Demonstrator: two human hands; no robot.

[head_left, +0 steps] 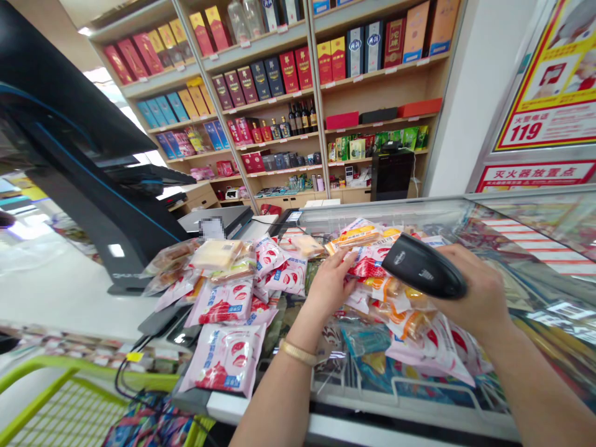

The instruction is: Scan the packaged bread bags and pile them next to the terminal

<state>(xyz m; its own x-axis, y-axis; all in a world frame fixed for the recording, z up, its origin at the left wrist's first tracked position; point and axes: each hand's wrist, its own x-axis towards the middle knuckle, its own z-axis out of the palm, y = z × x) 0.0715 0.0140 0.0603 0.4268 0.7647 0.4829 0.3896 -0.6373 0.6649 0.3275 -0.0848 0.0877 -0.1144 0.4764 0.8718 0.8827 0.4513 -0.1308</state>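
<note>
My right hand [479, 295] is wrapped round a black handheld scanner [421, 267], which points left over a pile of packaged snacks. My left hand [329, 282], wearing a gold bracelet, rests on a red and white packet [370, 261] at the pile's left side; its fingers are bent against the wrapper. Orange and yellow packets [361, 234] lie just behind. Under the scanner are orange-wrapped breads [410, 323] and pink-white packets [433, 351]. Left of my left arm, more pink-white packets [228, 357] are heaped with a pale yellow packaged item [216, 253].
A glass-topped freezer [465, 214] carries the right-hand pile. At the left stand a black screen on its stand [125, 217] and a white counter [69, 292]. A green shopping cart [46, 397] is at the lower left. Shelves [274, 96] of boxes stand behind.
</note>
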